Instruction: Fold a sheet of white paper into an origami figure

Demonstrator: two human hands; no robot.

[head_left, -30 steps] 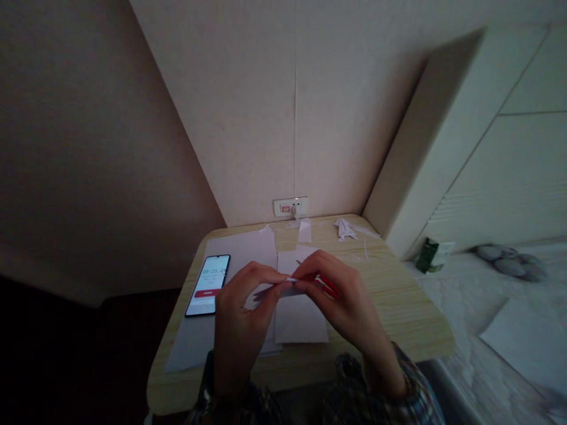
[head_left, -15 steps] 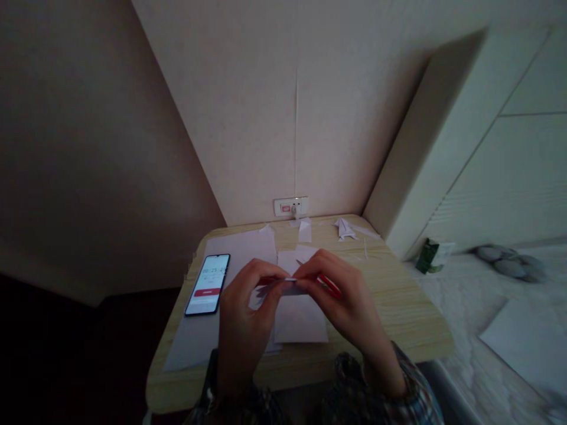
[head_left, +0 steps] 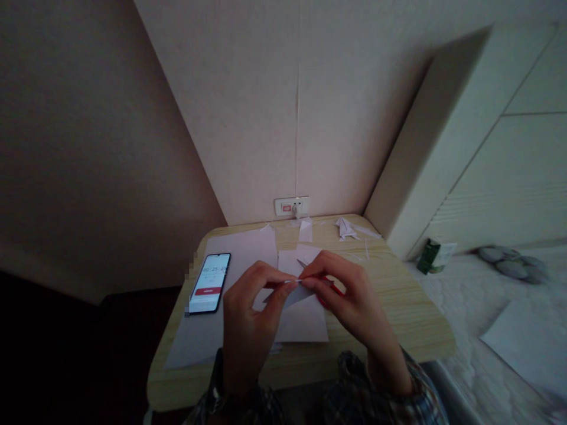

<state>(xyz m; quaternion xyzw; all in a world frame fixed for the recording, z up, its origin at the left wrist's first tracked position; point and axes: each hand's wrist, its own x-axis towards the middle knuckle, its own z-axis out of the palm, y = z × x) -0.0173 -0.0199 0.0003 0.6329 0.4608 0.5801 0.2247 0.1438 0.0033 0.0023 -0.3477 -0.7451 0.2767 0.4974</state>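
Pinch point on the paper strip point(head_left: 294, 281) shifted slightly right: left hand point(head_left: 250, 313) slid right, right hand point(head_left: 349, 295) dropped lower, now covering more of the red scissors point(head_left: 335, 288).

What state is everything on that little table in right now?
paper slip, pinched between fingertips of left hand and right hand, off the table.
phone, lying flat, screen lit.
paper sheets, flat on table.
scissors, on a sheet, mostly hidden by right hand.
folded paper figure, resting at far edge.
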